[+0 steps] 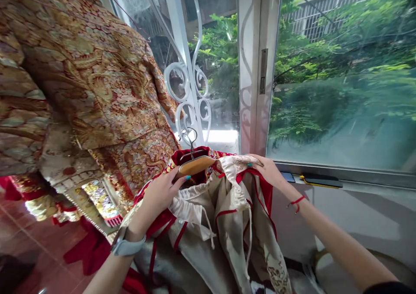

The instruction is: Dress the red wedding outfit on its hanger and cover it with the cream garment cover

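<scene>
A wooden clothes hanger with a metal hook is inside the neck of a cream satin garment with red trim, gathered edges and hanging drawstrings. My left hand is closed around the hanger's left arm and the cloth there, thumb in front, its other fingers mostly hidden. At the right shoulder of the garment, my right hand grips the cream cloth, thumb in front and fingers over the top. Red patterned fabric shows behind the hanger.
Large gold-and-red brocade garments hang close on the left. Ahead stands a white scrolled metal grille before the window. On the sill at right lie a dark flat object with a yellow edge and a phone-like slab.
</scene>
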`<action>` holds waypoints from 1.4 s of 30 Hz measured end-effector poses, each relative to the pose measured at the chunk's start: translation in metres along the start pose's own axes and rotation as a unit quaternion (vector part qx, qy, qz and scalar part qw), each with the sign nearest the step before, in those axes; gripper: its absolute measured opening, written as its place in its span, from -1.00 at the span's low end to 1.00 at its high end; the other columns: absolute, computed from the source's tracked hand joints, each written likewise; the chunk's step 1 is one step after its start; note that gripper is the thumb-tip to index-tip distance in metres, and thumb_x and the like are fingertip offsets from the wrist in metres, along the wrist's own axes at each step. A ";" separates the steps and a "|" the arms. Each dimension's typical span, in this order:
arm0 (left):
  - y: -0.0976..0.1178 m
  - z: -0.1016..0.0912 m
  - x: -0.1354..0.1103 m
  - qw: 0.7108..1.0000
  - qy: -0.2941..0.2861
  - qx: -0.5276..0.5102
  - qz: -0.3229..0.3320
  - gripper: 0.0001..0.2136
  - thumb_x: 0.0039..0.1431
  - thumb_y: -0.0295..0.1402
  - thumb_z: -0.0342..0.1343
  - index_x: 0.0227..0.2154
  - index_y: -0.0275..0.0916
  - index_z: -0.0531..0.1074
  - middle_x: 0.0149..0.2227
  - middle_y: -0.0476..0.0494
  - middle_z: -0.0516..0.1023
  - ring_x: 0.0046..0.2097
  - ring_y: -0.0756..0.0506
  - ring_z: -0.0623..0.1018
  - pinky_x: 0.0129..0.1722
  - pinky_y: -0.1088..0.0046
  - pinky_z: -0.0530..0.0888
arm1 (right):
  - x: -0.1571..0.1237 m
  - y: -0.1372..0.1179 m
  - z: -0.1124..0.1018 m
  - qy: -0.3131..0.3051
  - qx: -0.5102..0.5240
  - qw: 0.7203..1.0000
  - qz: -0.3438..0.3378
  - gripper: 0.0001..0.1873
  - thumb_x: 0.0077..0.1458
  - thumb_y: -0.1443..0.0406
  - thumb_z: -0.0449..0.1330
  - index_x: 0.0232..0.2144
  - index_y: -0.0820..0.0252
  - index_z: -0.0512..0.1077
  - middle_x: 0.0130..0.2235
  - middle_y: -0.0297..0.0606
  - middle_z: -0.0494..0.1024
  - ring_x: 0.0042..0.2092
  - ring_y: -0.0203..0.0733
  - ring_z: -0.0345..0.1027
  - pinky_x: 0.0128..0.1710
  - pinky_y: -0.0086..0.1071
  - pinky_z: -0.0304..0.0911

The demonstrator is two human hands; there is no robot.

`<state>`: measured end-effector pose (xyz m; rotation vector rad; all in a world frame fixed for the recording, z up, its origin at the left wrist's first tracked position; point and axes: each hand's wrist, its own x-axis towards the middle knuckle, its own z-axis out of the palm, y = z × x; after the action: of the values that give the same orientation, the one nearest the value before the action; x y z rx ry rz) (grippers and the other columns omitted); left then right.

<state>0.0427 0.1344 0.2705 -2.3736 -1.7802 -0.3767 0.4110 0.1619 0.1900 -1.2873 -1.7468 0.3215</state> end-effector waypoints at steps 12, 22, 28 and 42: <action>0.003 0.000 -0.011 0.999 0.019 0.032 -0.021 -0.62 0.34 -0.14 -0.14 0.05 -0.21 0.38 -0.24 -0.26 0.63 -0.17 -0.29 0.61 -0.27 0.33 0.43 | -0.090 -0.030 0.043 0.147 -0.127 0.979 0.063 -0.40 0.31 0.20 -0.10 0.36 0.16 0.03 0.27 -0.06 0.32 0.20 -0.03 0.32 0.15 -0.15 0.28; 0.004 0.032 -0.066 0.955 0.289 -0.061 0.006 -0.63 0.20 -0.26 0.04 0.06 -0.20 0.32 0.05 -0.31 0.39 0.10 -0.30 0.40 0.10 0.08 0.36 | -0.127 -0.042 0.045 0.162 -0.120 0.979 0.017 -0.25 0.14 0.22 0.13 0.34 0.09 0.01 0.32 -0.03 0.15 0.33 0.16 0.03 0.26 0.13 0.07; 0.063 0.165 -0.165 0.864 0.304 -0.329 -0.230 -0.85 0.20 -0.24 -0.03 -0.23 -0.14 0.32 -0.30 -0.18 0.45 -0.24 -0.21 0.52 -0.21 0.21 0.50 | -0.202 -0.077 0.149 0.204 0.056 0.976 0.058 -0.74 0.16 0.28 0.12 -0.09 0.09 0.44 -0.26 -0.15 0.55 -0.29 -0.09 0.50 -0.30 -0.31 0.44; 0.068 0.256 -0.208 0.818 0.054 -0.503 -0.275 -0.69 0.19 -0.07 -0.07 -0.32 -0.16 0.43 -0.24 -0.22 0.56 -0.16 -0.21 0.56 -0.11 0.27 0.51 | -0.175 -0.035 0.228 -0.021 -0.042 0.981 0.188 -0.56 0.14 0.11 0.02 -0.07 0.26 0.45 -0.28 0.00 0.60 -0.20 0.10 0.53 -0.14 -0.11 0.38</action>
<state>0.0808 -0.0077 -0.0323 -2.0980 -2.5915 -1.8923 0.2180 0.0632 -0.0018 -1.6862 -1.5571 0.4951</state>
